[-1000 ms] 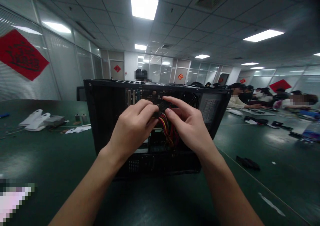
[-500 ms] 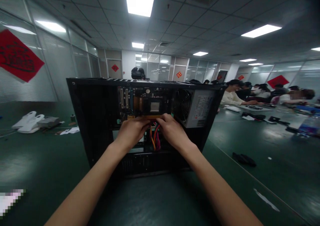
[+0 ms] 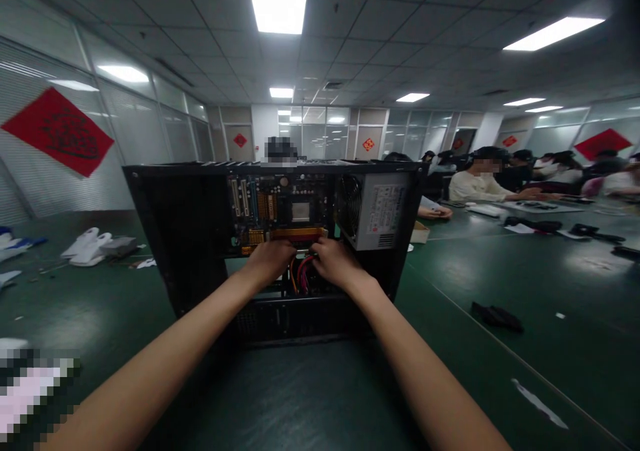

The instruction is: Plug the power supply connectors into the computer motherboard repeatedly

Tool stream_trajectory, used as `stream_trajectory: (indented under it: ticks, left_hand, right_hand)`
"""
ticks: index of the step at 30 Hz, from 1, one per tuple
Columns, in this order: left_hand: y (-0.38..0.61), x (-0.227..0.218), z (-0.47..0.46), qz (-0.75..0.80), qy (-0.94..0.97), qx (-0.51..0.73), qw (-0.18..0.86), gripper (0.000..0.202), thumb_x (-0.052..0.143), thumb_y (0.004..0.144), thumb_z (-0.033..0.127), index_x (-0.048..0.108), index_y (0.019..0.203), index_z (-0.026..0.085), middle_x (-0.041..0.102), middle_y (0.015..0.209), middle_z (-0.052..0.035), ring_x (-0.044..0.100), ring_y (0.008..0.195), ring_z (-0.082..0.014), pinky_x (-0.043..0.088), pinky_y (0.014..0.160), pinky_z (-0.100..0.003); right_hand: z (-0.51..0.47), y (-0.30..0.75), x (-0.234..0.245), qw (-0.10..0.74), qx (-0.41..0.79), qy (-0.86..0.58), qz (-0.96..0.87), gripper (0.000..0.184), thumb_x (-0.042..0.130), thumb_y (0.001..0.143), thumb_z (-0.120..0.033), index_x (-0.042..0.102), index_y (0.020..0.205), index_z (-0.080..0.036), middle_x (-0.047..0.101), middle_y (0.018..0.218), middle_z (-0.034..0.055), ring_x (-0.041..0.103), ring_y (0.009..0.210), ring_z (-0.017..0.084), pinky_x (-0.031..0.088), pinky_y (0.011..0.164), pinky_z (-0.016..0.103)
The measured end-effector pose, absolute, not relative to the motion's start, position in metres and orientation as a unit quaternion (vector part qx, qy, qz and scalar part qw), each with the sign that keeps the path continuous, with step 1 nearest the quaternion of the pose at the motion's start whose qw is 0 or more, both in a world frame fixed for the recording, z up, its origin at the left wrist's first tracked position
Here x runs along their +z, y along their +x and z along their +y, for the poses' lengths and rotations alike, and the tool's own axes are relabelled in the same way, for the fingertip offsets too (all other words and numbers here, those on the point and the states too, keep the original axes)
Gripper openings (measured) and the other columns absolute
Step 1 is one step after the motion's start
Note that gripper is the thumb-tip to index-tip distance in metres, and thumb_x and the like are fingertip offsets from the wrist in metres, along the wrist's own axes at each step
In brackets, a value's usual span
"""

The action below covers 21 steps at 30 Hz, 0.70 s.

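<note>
An open black computer case stands on the green table in front of me. Inside it I see the motherboard and a grey power supply with a fan. My left hand and my right hand reach deep into the case, side by side at the lower edge of the motherboard. Both are curled with fingers pressed onto a long yellow connector strip. A bundle of coloured wires hangs between my wrists. The fingertips are hidden behind the knuckles.
White objects and small parts lie on the table at the left. A black item lies at the right, with a white scrap nearer me. Several seated people work at the far right. A person stands behind the case.
My hands have moved away from my face and down into the case, from holding a connector in front of it to pressing at the motherboard's lower edge. The view has shifted slightly.
</note>
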<state>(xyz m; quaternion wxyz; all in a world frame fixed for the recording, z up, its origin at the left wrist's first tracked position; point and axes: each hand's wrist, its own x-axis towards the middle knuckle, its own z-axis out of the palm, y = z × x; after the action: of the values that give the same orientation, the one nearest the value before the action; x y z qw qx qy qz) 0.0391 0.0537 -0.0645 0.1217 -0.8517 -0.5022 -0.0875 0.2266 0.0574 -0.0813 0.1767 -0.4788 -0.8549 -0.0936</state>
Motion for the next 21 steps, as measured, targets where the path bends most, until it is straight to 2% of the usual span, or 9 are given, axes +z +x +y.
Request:
stream_trajectory:
  ticks: [3,10,15,21]
  left_hand:
    - [0.0365,-0.0684,0.0543,-0.510,-0.844,-0.096,0.137,0.030,0.049,0.092,0.017,0.072,0.111,0.021,0.071,0.109,-0.0101,0.068,0.100,-0.0252,0.052,0.083,-0.034]
    - [0.0320,-0.0720,0.0567,-0.522,-0.834,-0.119,0.135,0.030,0.053,0.090,0.019,0.071,0.113,0.025,0.071,0.112,-0.0052,0.068,0.100,-0.0237,0.051,0.079,-0.031]
    - [0.0356,-0.0722,0.0594,-0.535,-0.824,-0.103,0.155,0.028,0.049,0.093,0.023,0.072,0.109,0.023,0.071,0.109,-0.0083,0.069,0.097,-0.0255,0.052,0.075,-0.033]
    - [0.0368,-0.0726,0.0618,-0.547,-0.817,-0.087,0.160,0.026,0.051,0.092,0.026,0.073,0.106,0.020,0.072,0.106,-0.0099,0.069,0.094,-0.0275,0.052,0.075,-0.034]
  right_hand:
    - [0.0576,0.2261,-0.0814,0.177,-0.093,-0.476,-0.857,0.023,0.052,0.089,-0.018,0.067,0.107,-0.014,0.064,0.108,0.0123,0.062,0.102,0.022,0.046,0.083,0.028]
    - [0.0552,0.2241,-0.0814,0.166,-0.093,-0.484,-0.854,0.023,0.053,0.090,-0.022,0.068,0.106,-0.016,0.065,0.109,0.0123,0.063,0.102,0.023,0.047,0.083,0.029]
    - [0.0562,0.2226,-0.0840,0.162,-0.106,-0.482,-0.854,0.020,0.055,0.088,-0.022,0.069,0.099,-0.015,0.066,0.105,0.0119,0.065,0.097,0.024,0.049,0.078,0.029]
    - [0.0552,0.2192,-0.0849,0.140,-0.118,-0.480,-0.858,0.019,0.055,0.089,-0.021,0.068,0.099,-0.015,0.067,0.105,0.0120,0.067,0.095,0.025,0.049,0.077,0.030]
